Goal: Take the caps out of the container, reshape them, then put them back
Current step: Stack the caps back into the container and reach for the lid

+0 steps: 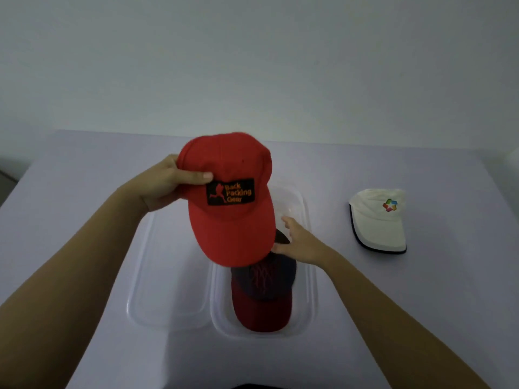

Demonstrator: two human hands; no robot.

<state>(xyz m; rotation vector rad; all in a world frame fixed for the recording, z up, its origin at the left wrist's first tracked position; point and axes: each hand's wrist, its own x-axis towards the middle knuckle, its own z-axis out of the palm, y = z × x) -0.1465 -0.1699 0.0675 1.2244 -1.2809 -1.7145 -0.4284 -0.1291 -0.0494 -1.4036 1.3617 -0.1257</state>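
Observation:
My left hand (165,182) grips a red cap (233,220) with a black "Back Packing Gear" patch by the left side of its crown, thumb across the front, and holds it above the container. My right hand (300,242) reaches under the red cap's brim with fingers spread and relaxed, thumb near the brim's edge; whether it touches is unclear. Below, a navy cap with a dark red brim (264,293) lies in a clear plastic container (310,276). A white cap (379,220) with a coloured logo rests on the table to the right.
The container's clear lid (165,282) lies flat on the table directly left of the container. The pale table (84,197) ends at a plain wall behind.

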